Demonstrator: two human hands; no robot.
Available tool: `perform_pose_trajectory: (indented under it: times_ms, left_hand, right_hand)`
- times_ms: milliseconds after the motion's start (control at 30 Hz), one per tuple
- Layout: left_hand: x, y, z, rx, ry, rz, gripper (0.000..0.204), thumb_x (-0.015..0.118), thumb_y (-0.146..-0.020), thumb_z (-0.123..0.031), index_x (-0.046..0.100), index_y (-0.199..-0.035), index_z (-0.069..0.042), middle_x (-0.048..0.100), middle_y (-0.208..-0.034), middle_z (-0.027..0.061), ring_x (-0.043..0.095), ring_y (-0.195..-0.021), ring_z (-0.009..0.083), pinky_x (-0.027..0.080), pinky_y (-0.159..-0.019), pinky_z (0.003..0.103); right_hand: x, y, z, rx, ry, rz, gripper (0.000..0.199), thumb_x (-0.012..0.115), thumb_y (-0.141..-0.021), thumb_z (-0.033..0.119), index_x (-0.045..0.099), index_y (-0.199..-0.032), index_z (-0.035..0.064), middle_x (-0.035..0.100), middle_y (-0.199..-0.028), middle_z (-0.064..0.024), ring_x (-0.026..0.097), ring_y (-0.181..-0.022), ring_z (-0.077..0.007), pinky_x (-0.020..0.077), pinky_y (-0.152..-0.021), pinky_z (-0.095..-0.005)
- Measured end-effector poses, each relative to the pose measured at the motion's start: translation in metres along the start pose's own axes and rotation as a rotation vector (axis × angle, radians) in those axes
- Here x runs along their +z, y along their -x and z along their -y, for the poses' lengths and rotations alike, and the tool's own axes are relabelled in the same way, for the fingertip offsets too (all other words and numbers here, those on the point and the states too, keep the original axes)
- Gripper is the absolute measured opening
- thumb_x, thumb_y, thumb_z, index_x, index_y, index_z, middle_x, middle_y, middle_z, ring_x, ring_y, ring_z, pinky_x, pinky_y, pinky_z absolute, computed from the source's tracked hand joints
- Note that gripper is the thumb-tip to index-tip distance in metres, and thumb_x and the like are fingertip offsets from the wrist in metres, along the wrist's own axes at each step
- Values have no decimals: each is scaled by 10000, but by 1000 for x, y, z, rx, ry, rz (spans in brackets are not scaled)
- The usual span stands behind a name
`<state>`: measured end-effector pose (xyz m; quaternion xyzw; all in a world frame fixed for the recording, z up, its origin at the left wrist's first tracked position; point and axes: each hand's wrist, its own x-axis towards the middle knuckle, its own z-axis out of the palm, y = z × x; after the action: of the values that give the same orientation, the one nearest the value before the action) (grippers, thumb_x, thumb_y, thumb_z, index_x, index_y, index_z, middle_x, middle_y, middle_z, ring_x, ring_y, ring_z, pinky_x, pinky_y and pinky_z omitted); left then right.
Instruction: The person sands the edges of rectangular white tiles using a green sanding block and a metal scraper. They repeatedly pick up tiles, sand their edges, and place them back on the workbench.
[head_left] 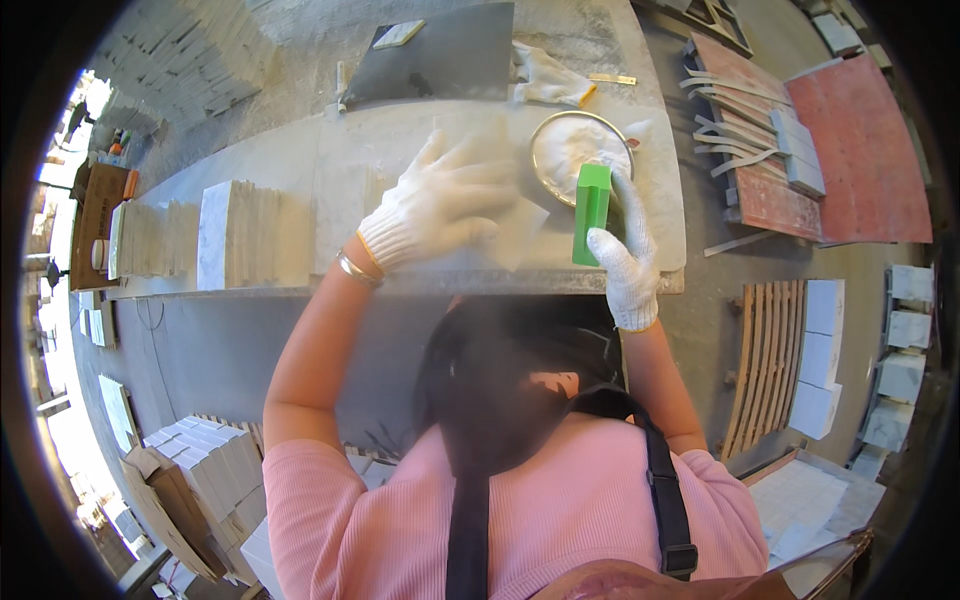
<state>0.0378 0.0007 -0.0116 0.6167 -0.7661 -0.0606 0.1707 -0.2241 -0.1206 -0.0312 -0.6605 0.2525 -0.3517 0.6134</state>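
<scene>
My left hand (425, 210), in a white knit glove, is held over the pale worktable (330, 240) with its fingers spread, partly smeared by motion. Beside its fingertips lies a thin pale piece (525, 232), perhaps a tile; its edges are hard to make out. In my gloved right hand (630, 275) is a green block-shaped tool (590, 225), gripped between thumb and fingers. Its upper end overlaps the near rim of a round metal bowl (537, 172). White powder or paste (578, 140) fills the bowl; whether the tool touches it cannot be told.
Upright stone tiles (225, 235) stand in rows at the table's left. At the back lie a dark sheet (440, 60) bearing a small tile (399, 34), and a loose white glove (550, 75). A reddish board (860, 150) and wooden slats (765, 360) are to the right.
</scene>
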Motion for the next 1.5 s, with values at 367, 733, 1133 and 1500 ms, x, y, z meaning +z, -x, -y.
perform_pose_trajectory:
  times_ms: [367, 733, 1133, 1500]
  left_hand:
    - [27, -4, -7, -136, -63, -347, 313, 702, -929, -320, 775, -1180, -148, 727, -1290, 58, 596, -1307, 334, 412, -1126, 543]
    - [22, -8, -7, -125, -41, -310, 309, 692, -936, -359, 788, -1144, -152, 739, -1266, 47, 617, -1280, 319, 428, -1109, 552]
    - [21, -9, -7, -103, -33, -327, 296, 708, -919, -337, 786, -1121, -135, 744, -1259, 43, 620, -1274, 314, 430, -1102, 552]
    - [18, -10, -12, -136, -4, -305, 295, 713, -919, -322, 789, -1130, -130, 742, -1267, 62, 610, -1301, 323, 408, -1127, 561]
  right_hand:
    - [18, 33, -46, -325, 621, -26, 861, 780, -776, -11, 420, -1557, -42, 597, -1428, -248, 633, -1286, -328, 530, -1040, -387]
    - [25, 22, -38, -516, 692, -15, 854, 819, -767, 33, 467, -1544, -5, 599, -1410, -233, 655, -1224, -358, 534, -1019, -383]
    - [20, 22, -39, -486, 674, -15, 851, 839, -743, 33, 492, -1518, -27, 607, -1393, -246, 644, -1249, -360, 535, -1033, -400]
    - [15, 27, -39, -482, 651, -26, 820, 836, -748, 40, 517, -1502, -17, 609, -1407, -227, 659, -1225, -359, 540, -1033, -415]
